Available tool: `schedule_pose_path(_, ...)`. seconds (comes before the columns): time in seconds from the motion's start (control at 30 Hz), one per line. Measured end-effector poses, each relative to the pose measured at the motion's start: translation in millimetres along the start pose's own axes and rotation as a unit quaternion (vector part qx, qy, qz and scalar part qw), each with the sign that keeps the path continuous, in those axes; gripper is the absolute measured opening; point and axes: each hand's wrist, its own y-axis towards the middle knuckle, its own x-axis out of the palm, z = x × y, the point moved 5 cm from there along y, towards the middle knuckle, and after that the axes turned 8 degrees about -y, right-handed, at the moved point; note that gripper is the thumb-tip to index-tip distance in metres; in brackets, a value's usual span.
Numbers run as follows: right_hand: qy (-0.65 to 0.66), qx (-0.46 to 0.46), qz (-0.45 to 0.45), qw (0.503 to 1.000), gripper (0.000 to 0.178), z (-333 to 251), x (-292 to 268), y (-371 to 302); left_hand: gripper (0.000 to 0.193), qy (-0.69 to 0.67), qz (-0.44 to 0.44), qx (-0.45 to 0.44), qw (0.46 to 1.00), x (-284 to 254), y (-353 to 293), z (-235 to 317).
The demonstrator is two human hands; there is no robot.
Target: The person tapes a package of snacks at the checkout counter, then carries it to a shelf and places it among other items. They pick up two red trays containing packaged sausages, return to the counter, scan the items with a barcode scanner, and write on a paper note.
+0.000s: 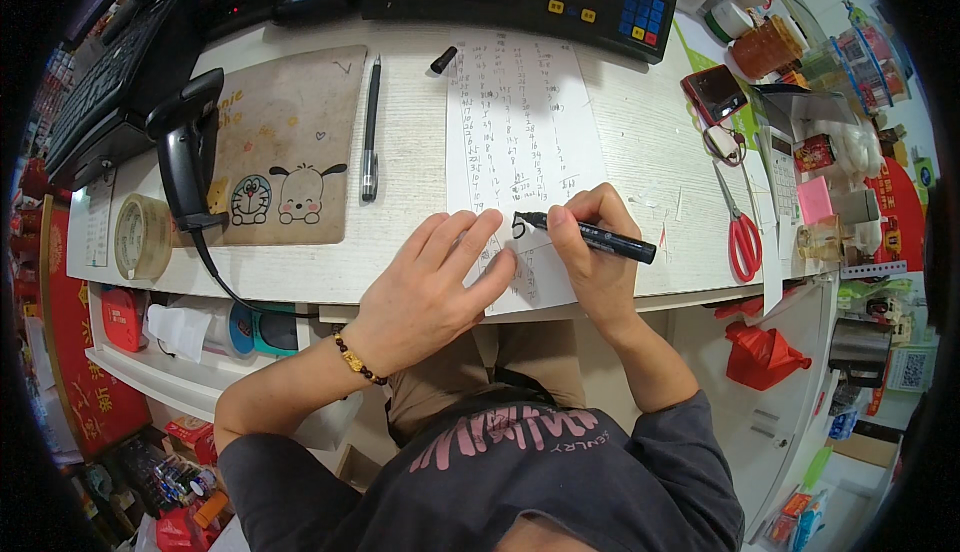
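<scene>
A black marker [612, 243] is gripped in my right hand [598, 270], its uncapped tip pointing left and down at the paper. Right at the tip are thick black strokes [518, 227] on a small white area between my hands. My left hand [430, 277] lies with fingers stretched out on the paper near the desk's front edge, holding nothing. Beyond both hands stretches a long white sheet [580, 132] covered in handwritten columns. The black marker cap [443, 60] lies at the sheet's upper left. A pen [371, 132] rests farther left.
A black digital scale [520, 2] stands at the back. To the left are a cartoon-printed mat [300, 92], barcode scanner [185, 152], tape roll [144, 237] and keyboard [115, 77]. Red-handled scissors [743, 242], a small red device [714, 94] and jars [768, 47] sit on the right.
</scene>
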Motion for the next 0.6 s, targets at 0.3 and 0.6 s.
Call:
schedule_pose_path(0.3, -0.001, -0.032, 0.024, 0.999, 0.022, 0.1, -0.9, 1.1, 0.053, 0.003, 0.005, 0.004, 1.0, 1.1, -0.1, -0.6)
schedule_pose_path(0.6, 0.042, -0.017, 0.025, 0.999, 0.022, 3.2, -2.7, 0.3, 0.053, 0.002, 0.0, 0.002, 1.0, 1.6, 0.0, -0.9)
